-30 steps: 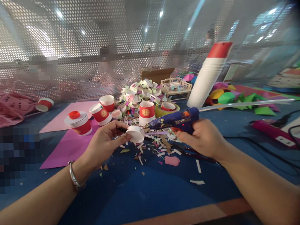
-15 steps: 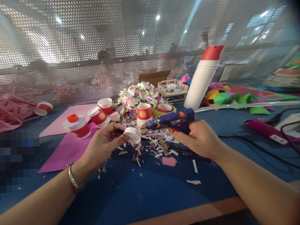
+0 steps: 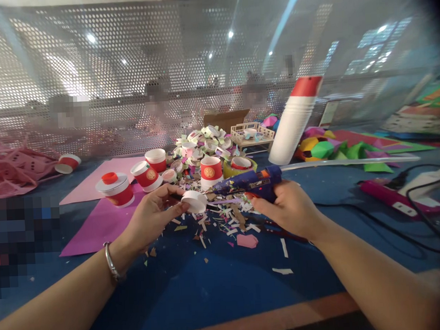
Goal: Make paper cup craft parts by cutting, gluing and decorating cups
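Pinched between the thumb and fingers of my left hand (image 3: 154,211) is a small round white paper cup bottom (image 3: 194,202), tilted towards me. My right hand (image 3: 285,206) is wrapped round a blue hot glue gun (image 3: 248,182), a long clear glue stick (image 3: 351,163) sticking out of its back. The gun's nozzle is right at the far rim of the cup bottom; whether they touch I cannot tell. Just behind stands a red and white paper cup (image 3: 211,171) with a gold emblem. Paper scraps (image 3: 237,218) lie beneath both hands.
To the left are a lidded red cup (image 3: 115,190) and purple paper (image 3: 84,229). A heap of cut cup pieces (image 3: 200,141) lies behind. A leaning cup stack (image 3: 294,120) stands right of it. A black cord (image 3: 368,212) runs near a magenta power strip (image 3: 389,201).
The view has shifted slightly, so the table appears a little lower. Both hands keep their grips, and the glue gun's nozzle stays by the rim of the cup bottom.
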`<state>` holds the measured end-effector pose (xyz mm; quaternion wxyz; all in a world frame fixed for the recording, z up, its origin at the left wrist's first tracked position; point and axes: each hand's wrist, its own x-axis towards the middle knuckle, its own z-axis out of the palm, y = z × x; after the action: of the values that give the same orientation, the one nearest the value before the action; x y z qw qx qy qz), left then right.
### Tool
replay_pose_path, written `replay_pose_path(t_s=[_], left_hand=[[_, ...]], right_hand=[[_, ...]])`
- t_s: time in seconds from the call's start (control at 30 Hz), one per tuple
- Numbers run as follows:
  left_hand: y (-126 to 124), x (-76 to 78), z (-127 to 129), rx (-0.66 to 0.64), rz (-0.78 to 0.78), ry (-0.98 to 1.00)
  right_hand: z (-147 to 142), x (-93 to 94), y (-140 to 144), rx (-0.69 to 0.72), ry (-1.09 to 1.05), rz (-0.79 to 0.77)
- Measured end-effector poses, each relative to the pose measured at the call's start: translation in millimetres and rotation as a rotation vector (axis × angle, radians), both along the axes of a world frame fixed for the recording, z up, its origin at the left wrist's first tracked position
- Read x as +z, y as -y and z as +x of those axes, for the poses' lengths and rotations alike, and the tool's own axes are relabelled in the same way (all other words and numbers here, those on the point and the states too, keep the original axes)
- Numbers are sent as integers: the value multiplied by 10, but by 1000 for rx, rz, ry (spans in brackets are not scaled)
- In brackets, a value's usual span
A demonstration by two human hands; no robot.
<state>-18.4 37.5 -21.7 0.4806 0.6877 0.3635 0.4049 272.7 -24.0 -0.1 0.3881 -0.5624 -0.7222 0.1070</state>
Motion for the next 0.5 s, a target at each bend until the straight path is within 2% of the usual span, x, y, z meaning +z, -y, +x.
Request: replay_pose_path(t_s=[0.23,0.5], left_hand=[[-5,10,0,7,-9,16],[-10,16,-13,17,-21,10]], right_hand=[[-14,6,-2,87,-83,-41],[15,-12,9,73,-31,-65]])
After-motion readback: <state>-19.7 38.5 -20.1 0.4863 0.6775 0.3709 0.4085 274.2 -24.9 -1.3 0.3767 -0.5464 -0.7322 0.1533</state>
